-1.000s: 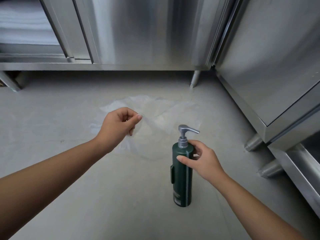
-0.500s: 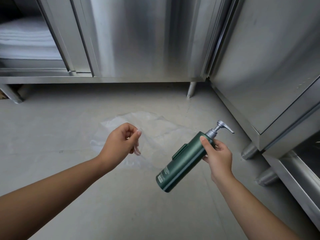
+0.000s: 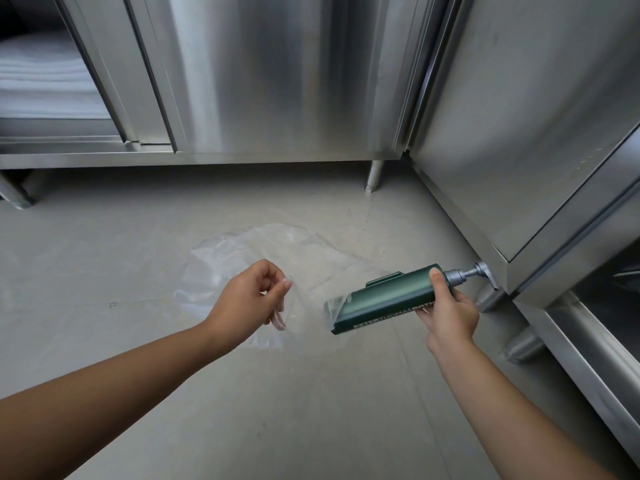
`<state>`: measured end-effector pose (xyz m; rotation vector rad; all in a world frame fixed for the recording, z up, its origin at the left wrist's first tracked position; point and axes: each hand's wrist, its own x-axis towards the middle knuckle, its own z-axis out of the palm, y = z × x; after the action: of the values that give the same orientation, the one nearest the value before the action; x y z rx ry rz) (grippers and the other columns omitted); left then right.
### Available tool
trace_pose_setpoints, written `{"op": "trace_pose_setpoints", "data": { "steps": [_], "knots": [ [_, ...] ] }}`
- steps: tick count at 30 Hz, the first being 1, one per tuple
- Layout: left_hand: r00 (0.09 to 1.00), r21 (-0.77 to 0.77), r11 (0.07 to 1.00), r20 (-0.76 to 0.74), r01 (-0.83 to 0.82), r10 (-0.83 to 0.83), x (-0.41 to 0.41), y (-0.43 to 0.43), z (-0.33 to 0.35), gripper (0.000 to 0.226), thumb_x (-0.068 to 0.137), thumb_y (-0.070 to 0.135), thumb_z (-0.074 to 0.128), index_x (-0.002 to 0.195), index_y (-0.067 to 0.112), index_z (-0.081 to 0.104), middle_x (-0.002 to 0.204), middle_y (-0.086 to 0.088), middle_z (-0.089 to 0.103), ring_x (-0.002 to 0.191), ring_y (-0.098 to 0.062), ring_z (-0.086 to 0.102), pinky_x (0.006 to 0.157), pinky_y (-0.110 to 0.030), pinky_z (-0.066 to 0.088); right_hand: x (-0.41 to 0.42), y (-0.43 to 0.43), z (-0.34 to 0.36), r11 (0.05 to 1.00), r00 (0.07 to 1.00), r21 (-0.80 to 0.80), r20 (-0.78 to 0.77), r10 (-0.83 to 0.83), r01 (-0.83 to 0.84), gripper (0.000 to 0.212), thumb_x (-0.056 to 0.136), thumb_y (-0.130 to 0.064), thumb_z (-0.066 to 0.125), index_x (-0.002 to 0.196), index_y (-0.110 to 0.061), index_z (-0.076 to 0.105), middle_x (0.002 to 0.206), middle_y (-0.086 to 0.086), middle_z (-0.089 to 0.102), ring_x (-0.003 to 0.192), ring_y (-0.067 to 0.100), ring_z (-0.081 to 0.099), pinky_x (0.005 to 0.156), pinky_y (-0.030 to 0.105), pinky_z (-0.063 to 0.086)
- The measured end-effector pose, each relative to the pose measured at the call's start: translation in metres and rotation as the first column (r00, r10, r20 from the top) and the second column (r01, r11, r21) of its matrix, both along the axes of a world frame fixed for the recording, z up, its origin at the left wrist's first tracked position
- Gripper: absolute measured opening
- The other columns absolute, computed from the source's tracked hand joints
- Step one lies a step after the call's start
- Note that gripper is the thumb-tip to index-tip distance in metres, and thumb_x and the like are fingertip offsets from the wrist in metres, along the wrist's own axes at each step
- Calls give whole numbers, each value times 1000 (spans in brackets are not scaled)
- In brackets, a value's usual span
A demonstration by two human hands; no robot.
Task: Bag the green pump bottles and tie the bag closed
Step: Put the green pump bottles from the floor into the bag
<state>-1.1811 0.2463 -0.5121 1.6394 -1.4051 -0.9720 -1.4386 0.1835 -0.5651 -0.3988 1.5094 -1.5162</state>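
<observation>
A dark green pump bottle [image 3: 384, 299] is held clear of the floor [image 3: 311, 410] by the right hand [image 3: 448, 311], which is closed around its upper end, just below the grey pump head [image 3: 471, 274]. The thumb is laid across the shoulder of the bottle and the other fingers are wrapped beneath it. The bottle is tilted almost to the horizontal, with its base directed down and to the left and its pump directed up and to the right, toward the lower corner of the stainless steel cabinet [image 3: 519, 133] on the right. White lettering is seen along the lower side of the bottle, and a raised green tab along its upper side. The base of the bottle is met by a film of clear plastic; whether it has passed inside the bag opening cannot be told.

A clear plastic bag [image 3: 242, 258] is spread flat on the grey floor, near the middle of it and in front of the cabinets. An edge of this bag is pinched between the thumb and curled fingers of the left hand [image 3: 251, 297], which is nearly closed and raised a little above the floor. The two hands are kept apart, with the bag edge stretched between them.

A second steel cabinet [image 3: 259, 81] is set along the far edge of the floor, with one sliding door drawn aside at the far left corner, where something pale and stacked is seen inside.
</observation>
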Motion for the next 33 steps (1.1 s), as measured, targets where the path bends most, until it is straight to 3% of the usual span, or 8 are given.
{"op": "trace_pose_setpoints", "data": {
  "steps": [6, 9, 12, 15, 21, 27, 30, 33],
  "knots": [
    [998, 27, 999, 30, 47, -48, -2, 4, -1, 15, 91, 19, 53, 79, 12, 49, 47, -1, 58, 47, -23, 65, 42, -19, 41, 23, -2, 4, 997, 998, -53, -21, 56, -57, 44, 77, -26, 72, 111, -2, 58, 109, 13, 65, 99, 25, 65, 82, 41, 55],
    [1000, 38, 999, -21, 9, -8, 0, 2, 2, 17, 93, 20, 50, 79, 9, 50, 46, -1, 58, 45, -21, 64, 41, -17, 39, 38, 4, 11, 979, 971, -113, -192, 145, -168, 40, 75, -24, 73, 109, -10, 56, 103, 4, 65, 98, 21, 65, 86, 41, 54],
    [991, 13, 996, -101, -83, 84, 8, -5, 9, 20, 93, 19, 49, 76, 9, 49, 43, -1, 56, 40, -19, 61, 38, -17, 37, 52, 12, 16, 923, 890, -173, -374, 261, -343, 40, 73, -20, 75, 107, -21, 53, 104, -3, 64, 95, 13, 63, 84, 26, 50],
    [980, -28, 989, -142, -144, 139, 19, -10, 16, 21, 93, 19, 48, 74, 9, 49, 41, 0, 55, 37, -18, 59, 37, -17, 35, 64, 22, 15, 819, 766, -183, -507, 395, -544, 45, 70, -15, 77, 102, -34, 52, 101, -17, 60, 97, 3, 59, 79, 10, 46],
    [964, -46, 974, -164, -220, 210, 36, -11, 19, 21, 94, 19, 48, 75, 10, 48, 39, 1, 53, 35, -16, 58, 36, -16, 35, 81, 34, 5, 595, 474, -65, -676, 564, -801, 63, 64, -16, 82, 107, -45, 47, 105, -22, 57, 99, 2, 59, 87, 13, 47],
    [959, -83, 963, -149, -255, 241, 49, -13, 23, 21, 93, 20, 49, 74, 11, 51, 38, 3, 52, 30, -14, 52, 36, -18, 40, 95, 39, -7, 395, 138, 60, -880, 454, -917, 65, 66, -21, 80, 123, -10, 52, 113, -11, 52, 110, 3, 45, 88, -5, 28],
    [963, -116, 963, -148, -242, 224, 53, -14, 25, 21, 92, 18, 50, 73, 11, 51, 37, 1, 51, 27, -14, 46, 35, -17, 40, 105, 35, -11, 298, 48, 68, -930, 365, -952, 53, 66, -21, 76, 113, -13, 52, 104, 0, 62, 93, 3, 50, 82, -5, 28],
    [968, -137, 963, -137, -231, 212, 58, -15, 27, 22, 92, 17, 51, 71, 11, 51, 36, 1, 49, 25, -13, 40, 34, -16, 36, 116, 28, -19, 272, -17, 92, -963, 268, -958, 48, 65, -22, 74, 103, -19, 45, 89, 6, 64, 83, 7, 49, 75, 2, 36]
  ]
}}
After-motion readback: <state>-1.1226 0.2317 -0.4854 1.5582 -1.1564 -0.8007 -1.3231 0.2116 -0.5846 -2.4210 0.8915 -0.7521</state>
